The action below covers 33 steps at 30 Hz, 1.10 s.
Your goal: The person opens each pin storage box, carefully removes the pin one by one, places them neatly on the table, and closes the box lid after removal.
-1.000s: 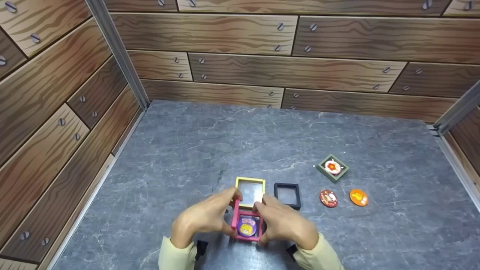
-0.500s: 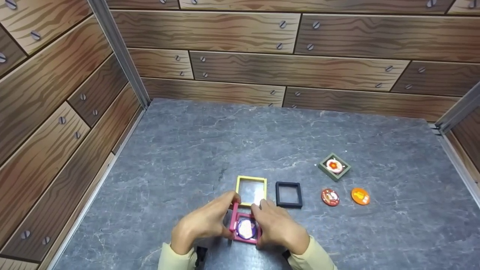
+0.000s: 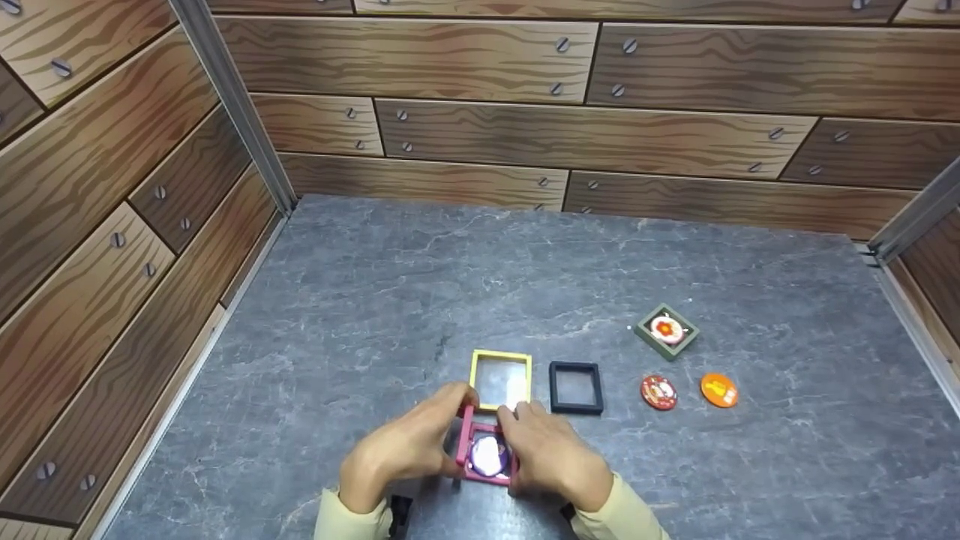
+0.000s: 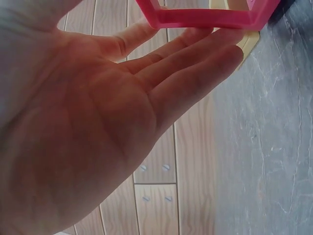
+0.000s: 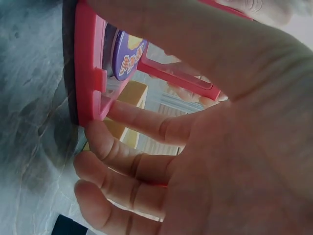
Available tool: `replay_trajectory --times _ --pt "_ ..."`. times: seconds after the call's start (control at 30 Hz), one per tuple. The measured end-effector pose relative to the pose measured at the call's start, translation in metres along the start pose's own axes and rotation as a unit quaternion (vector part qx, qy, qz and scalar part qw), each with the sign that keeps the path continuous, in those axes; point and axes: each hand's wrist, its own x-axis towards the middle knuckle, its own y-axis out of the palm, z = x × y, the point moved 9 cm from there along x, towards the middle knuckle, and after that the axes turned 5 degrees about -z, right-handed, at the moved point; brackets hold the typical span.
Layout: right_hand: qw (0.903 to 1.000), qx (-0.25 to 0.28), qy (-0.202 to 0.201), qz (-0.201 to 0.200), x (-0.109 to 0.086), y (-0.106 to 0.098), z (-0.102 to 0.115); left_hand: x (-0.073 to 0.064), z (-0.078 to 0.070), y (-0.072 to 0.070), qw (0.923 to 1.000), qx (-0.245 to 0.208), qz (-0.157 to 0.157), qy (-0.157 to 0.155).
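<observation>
A pink hinged display frame (image 3: 466,436) stands opened near the front of the table, one half raised at the left, the other lying low. Inside the low half is a round purple badge (image 3: 489,454), glare whitening it in the head view; orange lettering shows on this badge (image 5: 128,56) in the right wrist view. My left hand (image 3: 409,444) holds the raised half between thumb and fingers; that pink edge (image 4: 203,18) crosses its fingertips in the left wrist view. With thumb and fingertips, my right hand (image 3: 556,456) grips the right side of the low half.
Just behind the hands lies a yellow frame (image 3: 474,375), beside a black frame (image 3: 599,390). Farther right is a green frame (image 3: 651,343) with a flower badge (image 3: 667,329) in it, plus a red badge (image 3: 659,392) and an orange badge (image 3: 720,390). Wood-patterned walls (image 3: 480,135) enclose the table.
The right hand and the low half of the pink frame have shifted slightly left. Glare now covers the badge's picture. Both hands keep their hold, and the raised half stays up.
</observation>
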Motion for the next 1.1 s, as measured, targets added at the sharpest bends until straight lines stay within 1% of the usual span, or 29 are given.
replay_trajectory --times 0.17,0.4,0.47,0.57,0.7,0.8,0.9,1.0,1.1 --pt "1.0 -0.004 0.006 0.006 0.001 0.001 0.001 0.0 0.002 0.002 0.9999 0.009 0.003 -0.005" --pt "0.9999 -0.001 0.012 0.009 0.002 0.0 -0.001 -0.001 0.003 0.003 0.9999 0.007 -0.002 -0.01" --pt "0.9999 0.009 0.005 -0.002 0.001 -0.004 -0.001 -0.001 0.004 0.003 0.9999 0.005 -0.001 -0.013" --pt "0.9988 0.04 -0.017 -0.024 0.002 -0.01 0.003 -0.001 0.004 0.004 0.9999 0.007 0.0 -0.01" --pt "0.9952 0.072 -0.05 -0.044 0.006 -0.01 0.013 -0.001 0.001 0.004 0.9999 0.009 -0.006 0.009" --pt "0.995 0.062 -0.061 -0.048 0.007 -0.005 0.019 0.0 -0.001 0.005 0.9998 0.003 -0.009 0.02" --pt "0.9947 0.04 -0.073 -0.061 0.005 -0.002 0.024 0.0 -0.001 0.006 0.9998 -0.002 -0.009 0.02" --pt "0.994 0.029 -0.081 -0.068 0.004 -0.001 0.027 0.0 0.001 0.006 0.9999 -0.004 -0.005 0.012" --pt "0.9938 0.034 -0.085 -0.062 0.005 -0.001 0.027 0.0 0.002 0.007 1.0 -0.005 -0.001 0.007"
